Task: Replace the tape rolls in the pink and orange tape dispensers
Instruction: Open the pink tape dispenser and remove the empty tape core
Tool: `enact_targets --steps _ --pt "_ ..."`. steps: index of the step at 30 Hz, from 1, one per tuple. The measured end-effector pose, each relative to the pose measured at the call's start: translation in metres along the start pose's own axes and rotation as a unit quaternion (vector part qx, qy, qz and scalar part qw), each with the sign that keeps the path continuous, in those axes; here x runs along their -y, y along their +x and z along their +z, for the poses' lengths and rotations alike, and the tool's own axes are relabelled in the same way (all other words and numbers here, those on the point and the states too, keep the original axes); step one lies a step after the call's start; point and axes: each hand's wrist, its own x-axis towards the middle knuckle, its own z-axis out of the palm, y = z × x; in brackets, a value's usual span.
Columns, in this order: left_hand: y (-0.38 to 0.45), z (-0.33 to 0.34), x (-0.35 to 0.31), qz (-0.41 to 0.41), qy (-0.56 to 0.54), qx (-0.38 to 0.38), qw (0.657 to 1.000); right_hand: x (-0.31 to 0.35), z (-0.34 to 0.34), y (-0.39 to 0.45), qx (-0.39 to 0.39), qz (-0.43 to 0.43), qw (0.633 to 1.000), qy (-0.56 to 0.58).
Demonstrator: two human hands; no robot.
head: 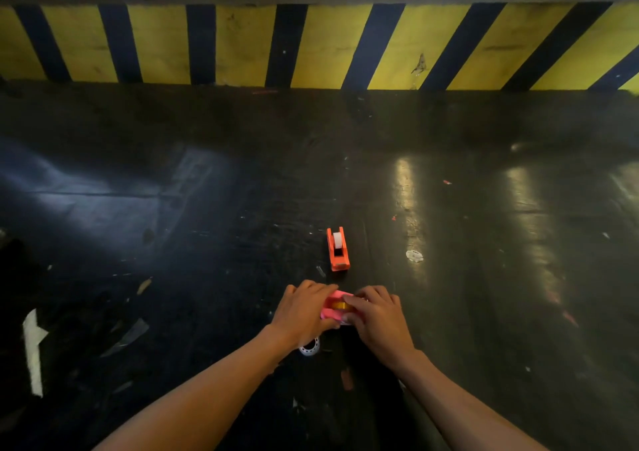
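Both hands close around the pink dispenser [334,309] on the dark floor [207,229]: left hand [302,312] on its left side, right hand [377,316] pinching the yellow roll [342,306] inside. Its long axis is hidden. Just beyond, the orange dispenser [337,249] lies lengthwise away from the person, white roll [337,239] at its far end.

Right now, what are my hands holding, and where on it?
Both hands hold the pink tape dispenser: the left hand on its left side, the right hand on its right, fingers over the yellowish roll.
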Motion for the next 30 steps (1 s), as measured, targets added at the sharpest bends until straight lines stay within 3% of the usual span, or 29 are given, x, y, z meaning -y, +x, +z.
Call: enact_targets --steps 11,15,21,26,30 --pt "-0.005 0.004 0.000 -0.015 -0.038 -0.011 0.999 0.011 -0.001 0.006 -0.011 -0.025 0.998 -0.056" --pt "-0.006 0.005 0.000 -0.022 -0.034 -0.025 0.999 0.020 -0.002 0.003 -0.082 -0.016 0.996 -0.043" --pt "-0.009 0.003 -0.001 -0.029 -0.044 -0.008 0.999 0.013 -0.014 -0.009 -0.099 0.149 0.973 0.148" --pt "-0.028 0.008 -0.018 -0.004 -0.136 -0.144 0.980 0.023 -0.029 -0.015 -0.068 0.253 0.878 0.401" --pt "-0.038 0.007 -0.036 0.033 -0.253 -0.174 0.951 0.030 -0.034 -0.014 -0.041 0.246 0.852 0.460"
